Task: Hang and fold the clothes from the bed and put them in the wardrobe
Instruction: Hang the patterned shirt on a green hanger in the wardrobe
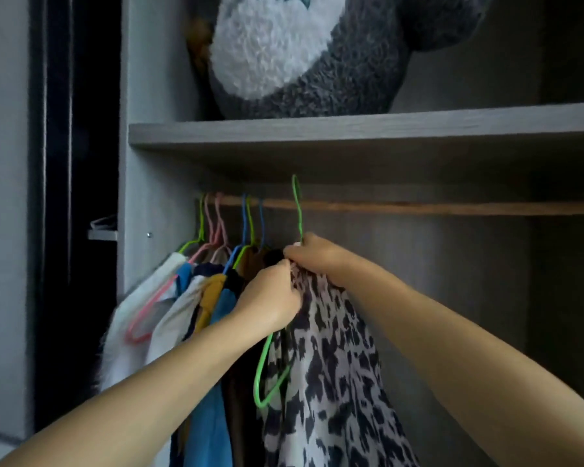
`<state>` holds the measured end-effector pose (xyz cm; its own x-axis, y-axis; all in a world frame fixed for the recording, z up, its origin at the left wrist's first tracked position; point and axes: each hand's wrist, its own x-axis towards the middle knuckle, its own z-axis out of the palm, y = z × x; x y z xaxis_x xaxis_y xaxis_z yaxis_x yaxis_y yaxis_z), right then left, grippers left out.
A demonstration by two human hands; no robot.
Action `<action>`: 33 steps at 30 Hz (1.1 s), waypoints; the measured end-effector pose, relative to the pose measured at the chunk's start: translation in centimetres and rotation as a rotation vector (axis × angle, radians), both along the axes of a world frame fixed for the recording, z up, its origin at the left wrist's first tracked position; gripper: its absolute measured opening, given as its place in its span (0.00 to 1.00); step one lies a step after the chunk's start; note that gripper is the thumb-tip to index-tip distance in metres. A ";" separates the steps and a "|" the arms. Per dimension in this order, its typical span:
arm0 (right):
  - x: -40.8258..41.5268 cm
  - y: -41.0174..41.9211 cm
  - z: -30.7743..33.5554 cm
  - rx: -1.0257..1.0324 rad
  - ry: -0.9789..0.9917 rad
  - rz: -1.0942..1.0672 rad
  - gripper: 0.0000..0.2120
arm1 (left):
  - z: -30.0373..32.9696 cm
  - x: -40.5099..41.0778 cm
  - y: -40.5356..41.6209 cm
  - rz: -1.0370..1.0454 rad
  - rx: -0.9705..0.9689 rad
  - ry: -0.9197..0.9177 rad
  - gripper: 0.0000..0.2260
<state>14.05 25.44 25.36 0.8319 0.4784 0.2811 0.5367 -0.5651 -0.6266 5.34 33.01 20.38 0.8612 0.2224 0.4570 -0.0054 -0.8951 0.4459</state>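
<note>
A black-and-white leopard-print garment (331, 358) hangs on a green hanger (267, 375) inside the wardrobe. The hanger's hook (296, 203) rises in front of the wooden rail (418, 207); whether it rests on the rail I cannot tell. My right hand (314, 256) grips the hanger's neck and the top of the garment. My left hand (270, 294) pinches the fabric at the garment's collar, just left of and below the right hand.
Several clothes (196, 298) on green, pink and blue hangers crowd the rail's left end. The rail runs bare to the right. A grey shelf (351, 129) above carries a large grey-and-white plush toy (300, 52). The wardrobe's side panel (149, 183) stands at left.
</note>
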 end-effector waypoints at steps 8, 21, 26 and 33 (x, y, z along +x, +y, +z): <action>4.8 5.0 2.4 -0.209 -0.045 0.086 0.23 | 2.4 4.7 5.2 0.251 0.433 0.063 0.18; 7.5 0.3 -3.3 -0.142 -0.096 0.147 0.27 | -2.8 4.5 8.6 0.333 0.739 0.073 0.29; 8.6 -6.4 -6.2 -0.117 -0.059 -0.021 0.30 | -3.5 3.4 6.4 0.188 0.847 -0.128 0.28; 4.1 -14.2 -13.1 -0.216 -0.246 -0.231 0.21 | -8.4 5.2 -1.9 -0.097 0.854 -0.255 0.21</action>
<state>18.11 11.22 12.25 0.8448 0.3568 0.3987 0.4996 -0.7928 -0.3492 10.56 31.10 11.97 0.7085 -0.3496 0.6131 -0.1059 -0.9115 -0.3974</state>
